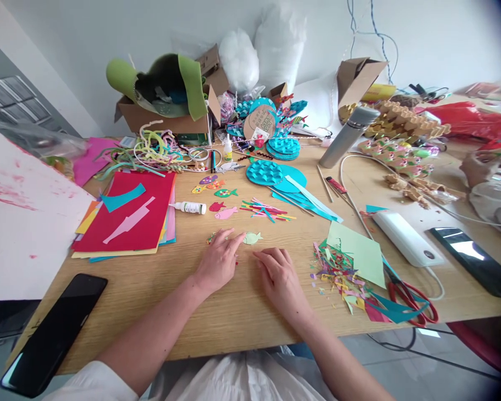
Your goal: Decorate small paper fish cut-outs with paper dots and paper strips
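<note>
My left hand (pixel 217 260) lies low over the table with its fingers stretched out and apart. Its index fingertip comes close to a pale green paper fish (pixel 253 238), and small coloured paper bits show partly under the hand. To the right, my right hand (pixel 280 274) rests on the wood with fingertips pressed together; whatever they may pinch is hidden. Beyond the hands lie a pink paper fish (pixel 226 213), a red paper fish (pixel 217 206) and a green decorated fish (pixel 226 193). A white glue bottle (pixel 192 208) lies on its side nearby.
Coloured paper sheets (pixel 125 223) are stacked at left, above a black phone (pixel 58 334). Thin paper strips (pixel 267 210) lie ahead. Paper scraps (pixel 338 273) and red-handled scissors (pixel 413 303) are at right, near a white power bank (pixel 407 236). A grey flask (pixel 348 136) stands behind.
</note>
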`<state>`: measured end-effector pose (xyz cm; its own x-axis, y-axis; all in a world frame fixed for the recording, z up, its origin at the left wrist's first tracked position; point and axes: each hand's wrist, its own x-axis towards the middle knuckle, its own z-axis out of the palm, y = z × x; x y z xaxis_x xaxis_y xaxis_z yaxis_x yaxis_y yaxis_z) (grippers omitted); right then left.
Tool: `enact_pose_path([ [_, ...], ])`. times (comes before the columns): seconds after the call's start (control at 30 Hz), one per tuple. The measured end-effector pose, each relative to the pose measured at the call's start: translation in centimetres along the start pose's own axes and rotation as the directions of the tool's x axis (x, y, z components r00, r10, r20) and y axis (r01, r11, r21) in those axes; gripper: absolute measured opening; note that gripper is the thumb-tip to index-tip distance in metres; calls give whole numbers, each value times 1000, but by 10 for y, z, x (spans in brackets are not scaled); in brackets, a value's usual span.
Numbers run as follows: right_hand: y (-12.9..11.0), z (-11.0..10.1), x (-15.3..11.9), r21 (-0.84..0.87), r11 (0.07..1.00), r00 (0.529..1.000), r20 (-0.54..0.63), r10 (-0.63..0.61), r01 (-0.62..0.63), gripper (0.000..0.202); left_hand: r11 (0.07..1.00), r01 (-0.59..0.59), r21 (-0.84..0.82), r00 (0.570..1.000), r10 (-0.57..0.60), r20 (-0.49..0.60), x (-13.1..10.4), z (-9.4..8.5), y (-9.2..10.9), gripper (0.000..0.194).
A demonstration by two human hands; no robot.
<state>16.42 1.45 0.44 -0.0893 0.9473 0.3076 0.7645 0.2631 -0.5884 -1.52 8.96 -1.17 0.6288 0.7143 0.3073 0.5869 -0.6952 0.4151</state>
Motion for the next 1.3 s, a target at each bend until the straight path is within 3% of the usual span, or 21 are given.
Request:
enact_pose_path([
  [0.47,24,-20,-4,215,940,950,-108,292,-265,18,994,-102,31,994,101,43,-7,4,19,61],
  [0.83,35,-29,-4,190,907,903,-145,405,-376,30,986,-166,-3,986,166,-8,-5,-1,23,48],
  [0.93,36,-31,-7,134,927,918,-148,368,-350,26,981,-192,-19,981,192,-13,-5,-2,23,43],
  [1.1,31,-25,-13,44,986,985,-59,165,-163,11,981,-193,-22,981,193,-13,-4,-2,22,41],
  [1.3,29,-19,-15,-18,997,997,-34,74,-74,7,982,-186,-29,982,186,-14,-4,-2,22,40],
])
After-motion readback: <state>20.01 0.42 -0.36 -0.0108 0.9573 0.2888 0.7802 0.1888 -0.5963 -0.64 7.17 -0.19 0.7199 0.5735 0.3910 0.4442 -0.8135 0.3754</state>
